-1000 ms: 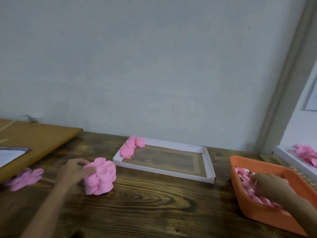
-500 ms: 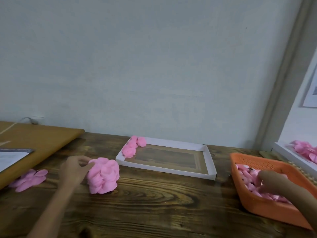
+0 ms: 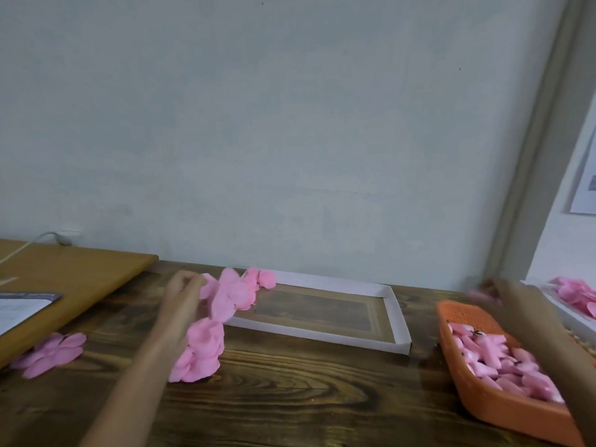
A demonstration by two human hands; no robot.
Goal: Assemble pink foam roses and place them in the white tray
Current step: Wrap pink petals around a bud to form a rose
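My left hand (image 3: pixel 182 293) pinches a pink foam petal piece (image 3: pixel 225 296) and holds it up just left of the white tray (image 3: pixel 322 333). Below it a pile of pink petals (image 3: pixel 201 353) lies on the dark wooden table. Finished pink roses (image 3: pixel 262 279) sit in the tray's far left corner. My right hand (image 3: pixel 495 293) is blurred above the far end of the orange basket (image 3: pixel 516 412), with a pink smear at its fingertips. Pink foam pieces (image 3: pixel 496 359) fill the basket.
A flat pink petal flower (image 3: pixel 51 351) lies at the left, by a light wooden board (image 3: pixel 71 275) that carries a sheet of paper (image 3: pixel 19 312). A second white tray (image 3: pixel 561 312) with pink pieces stands at the far right. The wall runs close behind the table.
My left hand has lifted a petal piece off the pile toward the tray's corner. My right hand has risen out of the orange basket to its far end.
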